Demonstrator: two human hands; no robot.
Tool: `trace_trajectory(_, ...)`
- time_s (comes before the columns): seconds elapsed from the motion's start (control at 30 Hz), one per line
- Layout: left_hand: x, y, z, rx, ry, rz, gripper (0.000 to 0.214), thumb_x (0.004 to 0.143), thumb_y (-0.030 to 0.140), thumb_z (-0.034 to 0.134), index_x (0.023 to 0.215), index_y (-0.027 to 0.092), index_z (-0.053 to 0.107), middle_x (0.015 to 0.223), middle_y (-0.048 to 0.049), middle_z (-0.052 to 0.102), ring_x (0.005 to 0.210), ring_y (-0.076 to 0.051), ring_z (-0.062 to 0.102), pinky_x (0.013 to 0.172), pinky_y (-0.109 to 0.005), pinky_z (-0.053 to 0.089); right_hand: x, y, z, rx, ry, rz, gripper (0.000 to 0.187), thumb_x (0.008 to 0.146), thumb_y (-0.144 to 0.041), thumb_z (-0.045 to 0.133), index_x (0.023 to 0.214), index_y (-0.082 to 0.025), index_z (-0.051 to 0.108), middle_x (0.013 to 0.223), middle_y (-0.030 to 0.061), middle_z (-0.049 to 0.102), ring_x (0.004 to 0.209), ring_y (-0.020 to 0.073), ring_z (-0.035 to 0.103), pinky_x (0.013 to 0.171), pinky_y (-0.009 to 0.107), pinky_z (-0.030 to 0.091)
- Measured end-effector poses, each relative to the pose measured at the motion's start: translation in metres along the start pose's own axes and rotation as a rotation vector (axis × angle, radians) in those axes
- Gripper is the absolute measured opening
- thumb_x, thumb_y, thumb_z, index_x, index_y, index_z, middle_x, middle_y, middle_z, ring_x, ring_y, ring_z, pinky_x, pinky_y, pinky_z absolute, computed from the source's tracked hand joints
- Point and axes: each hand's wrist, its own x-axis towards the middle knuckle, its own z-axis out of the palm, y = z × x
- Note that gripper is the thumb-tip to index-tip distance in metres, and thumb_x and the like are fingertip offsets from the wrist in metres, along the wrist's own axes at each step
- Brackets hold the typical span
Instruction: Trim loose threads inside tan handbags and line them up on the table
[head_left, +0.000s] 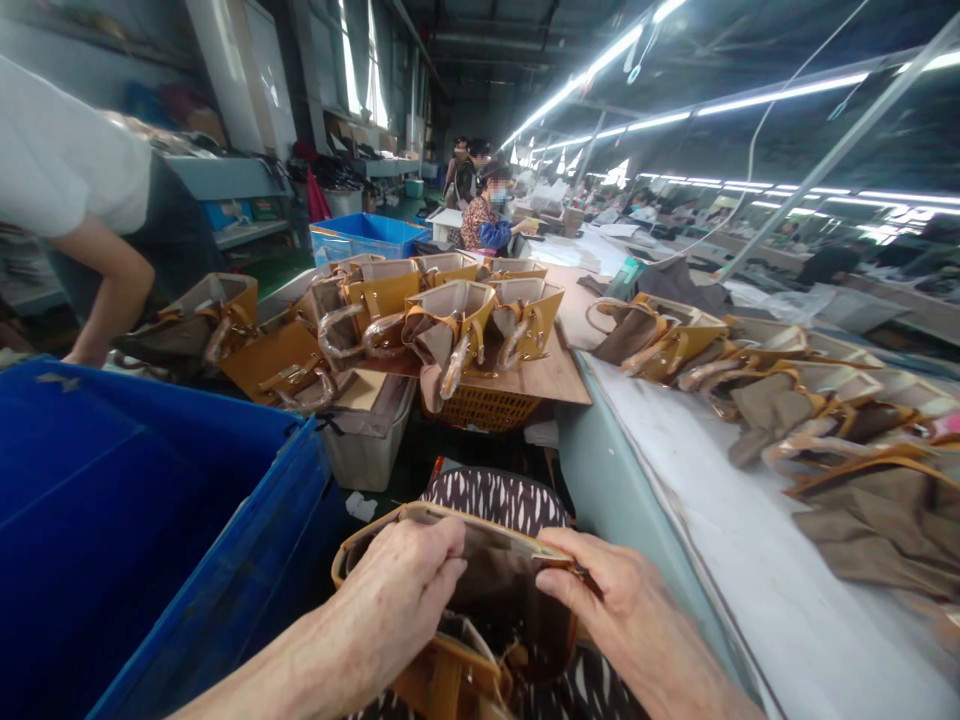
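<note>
Head view: a tan handbag point(506, 575) is held at lower centre, its open mouth stretched left to right. Its right end is pinched by the right hand point(622, 590); the left hand point(409, 570) is curled over the mouth, its grip hidden.

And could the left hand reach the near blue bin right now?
Probably yes: nothing visible blocks the left hand from the near blue bin alongside, though that hand appears to be gripping the bag.

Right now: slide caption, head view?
Left hand curled over and right hand gripping an open tan bag, blue plastic bin alongside.
</note>
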Motion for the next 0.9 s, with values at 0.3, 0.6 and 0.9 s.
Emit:
trace_trajectory(0.3,0.007,0.001,0.004,0.104,0.068,-0.08,0.018,0.084,0.018,0.04,0.071,0.019,0.053,0.07,-0.0005,0.06,0.064,-0.015,0.054,0.059,-0.025,0.032,0.006,-0.01,-0.002,-0.007,-0.08,-0.061,0.028,0.092,-0.034,0.039,0.079,-0.023,0.062,0.075,-0.0022,0.063,0.069,0.0148,0.056,0.066,0.022,0.041)
trace_trajectory(0.6,0.009,0.002,-0.009,0.149,0.041,-0.139,0.024,0.085,0.02,0.044,0.069,0.02,0.062,0.069,-0.0025,0.063,0.067,-0.016,0.058,0.062,-0.024,0.036,0.01,0.005,0.0,-0.055,-0.061,-0.074,0.039,0.093,-0.041,0.031,0.065,-0.019,0.048,0.062,-0.0024,0.049,0.06,0.0127,0.048,0.058,0.021,0.036)
trace_trajectory(0.9,0.013,-0.004,-0.001,0.193,0.277,-0.089,0.019,0.082,0.016,0.046,0.069,0.018,0.059,0.084,-0.0038,0.058,0.084,-0.022,0.047,0.078,-0.039,0.034,0.005,0.013,0.004,-0.045,-0.12,-0.035,0.041,0.092,-0.046,0.029,0.067,-0.02,0.049,0.065,-0.0017,0.055,0.064,0.0143,0.053,0.062,0.02,0.04)
